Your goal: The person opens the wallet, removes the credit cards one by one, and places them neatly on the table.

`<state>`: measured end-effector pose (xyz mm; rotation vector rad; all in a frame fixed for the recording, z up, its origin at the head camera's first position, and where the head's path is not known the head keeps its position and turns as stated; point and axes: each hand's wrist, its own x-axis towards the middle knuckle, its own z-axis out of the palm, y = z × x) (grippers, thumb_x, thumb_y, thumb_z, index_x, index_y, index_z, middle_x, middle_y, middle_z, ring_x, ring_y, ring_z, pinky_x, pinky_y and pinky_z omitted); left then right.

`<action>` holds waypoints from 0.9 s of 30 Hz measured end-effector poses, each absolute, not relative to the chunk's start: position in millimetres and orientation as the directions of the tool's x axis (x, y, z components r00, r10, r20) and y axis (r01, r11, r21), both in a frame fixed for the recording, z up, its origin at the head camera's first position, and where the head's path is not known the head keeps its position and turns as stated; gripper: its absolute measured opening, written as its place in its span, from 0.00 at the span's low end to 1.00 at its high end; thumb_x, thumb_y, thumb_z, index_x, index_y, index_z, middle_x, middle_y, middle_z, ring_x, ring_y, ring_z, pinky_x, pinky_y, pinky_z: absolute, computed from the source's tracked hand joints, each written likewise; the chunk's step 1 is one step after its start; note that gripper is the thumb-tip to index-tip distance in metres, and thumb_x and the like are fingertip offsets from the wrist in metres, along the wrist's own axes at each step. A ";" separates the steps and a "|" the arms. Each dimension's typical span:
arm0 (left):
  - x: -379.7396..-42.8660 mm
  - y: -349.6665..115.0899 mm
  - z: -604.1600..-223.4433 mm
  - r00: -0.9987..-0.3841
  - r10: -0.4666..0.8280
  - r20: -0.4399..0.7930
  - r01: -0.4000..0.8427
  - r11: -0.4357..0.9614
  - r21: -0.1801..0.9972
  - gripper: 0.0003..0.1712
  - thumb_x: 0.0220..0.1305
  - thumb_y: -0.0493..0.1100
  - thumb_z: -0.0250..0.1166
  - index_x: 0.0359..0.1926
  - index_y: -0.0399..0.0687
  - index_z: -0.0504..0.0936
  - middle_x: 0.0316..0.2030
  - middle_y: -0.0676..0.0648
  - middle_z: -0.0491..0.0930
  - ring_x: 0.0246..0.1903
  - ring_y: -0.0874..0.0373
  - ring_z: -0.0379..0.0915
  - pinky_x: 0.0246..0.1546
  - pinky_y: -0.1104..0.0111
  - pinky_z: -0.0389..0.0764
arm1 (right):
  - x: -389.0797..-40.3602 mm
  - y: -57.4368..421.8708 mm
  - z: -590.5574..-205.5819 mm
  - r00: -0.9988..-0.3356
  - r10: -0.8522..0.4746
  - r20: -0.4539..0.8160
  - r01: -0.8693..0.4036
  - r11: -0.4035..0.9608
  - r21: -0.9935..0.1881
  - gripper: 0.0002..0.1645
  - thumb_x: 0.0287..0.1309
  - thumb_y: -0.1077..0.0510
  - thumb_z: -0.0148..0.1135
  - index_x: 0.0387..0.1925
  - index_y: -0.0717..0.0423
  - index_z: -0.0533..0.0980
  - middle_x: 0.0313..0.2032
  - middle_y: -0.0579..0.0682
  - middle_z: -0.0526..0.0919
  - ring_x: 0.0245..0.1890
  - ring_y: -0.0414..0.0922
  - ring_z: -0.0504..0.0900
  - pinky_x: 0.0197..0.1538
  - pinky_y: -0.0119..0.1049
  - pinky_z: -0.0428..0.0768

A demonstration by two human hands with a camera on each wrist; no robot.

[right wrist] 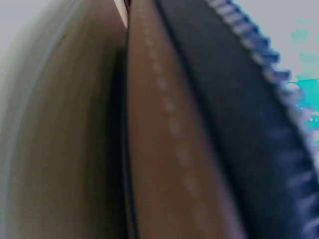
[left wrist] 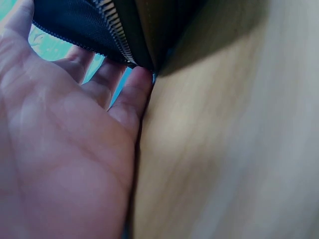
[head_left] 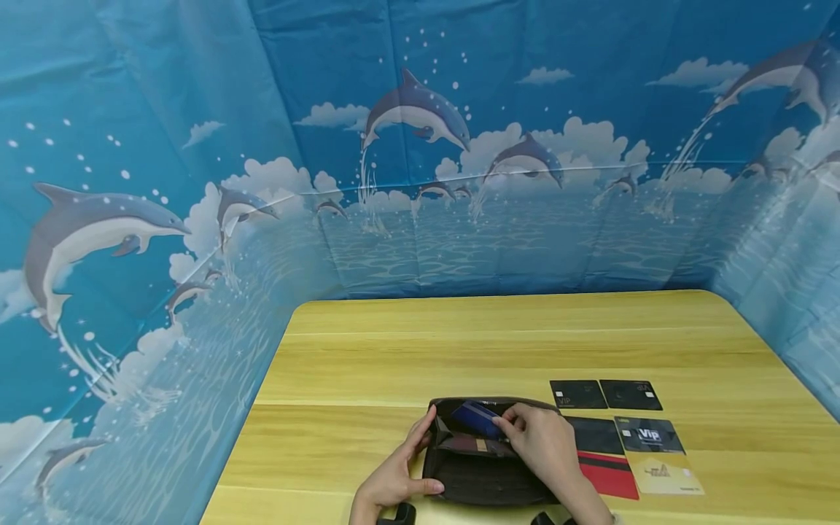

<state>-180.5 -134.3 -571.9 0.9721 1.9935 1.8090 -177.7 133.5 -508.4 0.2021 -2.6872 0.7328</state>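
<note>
A dark zip wallet [head_left: 488,483] lies spread open at the table's front. My left hand [head_left: 397,472] grips its left side, with the thumb at the near corner and fingers along the far left edge. In the left wrist view, the fingers reach behind the wallet's zipper [left wrist: 115,32]. My right hand [head_left: 547,441] pinches the right end of a dark blue card [head_left: 474,418], which lies slanted over the wallet's far compartment. Only the wallet's stitched brown side [right wrist: 164,149] and zipper edge fill the right wrist view, with that hand hidden.
Right of the wallet, cards lie in rows: two black cards [head_left: 577,394] at the back, a dark card [head_left: 596,435] and a grey VIP card [head_left: 650,436], then a red card [head_left: 609,480] and a gold card [head_left: 664,475]. A dolphin-print curtain [head_left: 420,240] surrounds the wooden table [head_left: 394,350].
</note>
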 end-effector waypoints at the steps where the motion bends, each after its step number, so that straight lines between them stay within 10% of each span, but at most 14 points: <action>1: -180.3 -134.2 -572.0 -0.734 0.639 0.230 0.290 -0.011 0.957 0.58 0.55 0.38 0.71 0.76 0.53 0.41 0.73 0.46 0.41 0.67 0.46 0.50 0.65 0.63 0.54 | -177.3 133.4 -509.6 -0.922 -0.039 0.386 -0.229 0.856 -0.463 0.12 0.46 0.50 0.75 0.18 0.43 0.79 0.11 0.33 0.68 0.10 0.30 0.63 0.13 0.29 0.62; 27: -179.3 -135.6 -571.1 -0.753 0.631 0.187 0.255 0.018 0.967 0.58 0.55 0.38 0.71 0.76 0.56 0.42 0.73 0.48 0.41 0.66 0.45 0.50 0.65 0.63 0.54 | -174.1 135.0 -526.5 -0.661 -0.071 0.747 -0.405 0.872 -0.276 0.13 0.31 0.51 0.81 0.18 0.47 0.82 0.20 0.39 0.77 0.11 0.34 0.68 0.11 0.23 0.55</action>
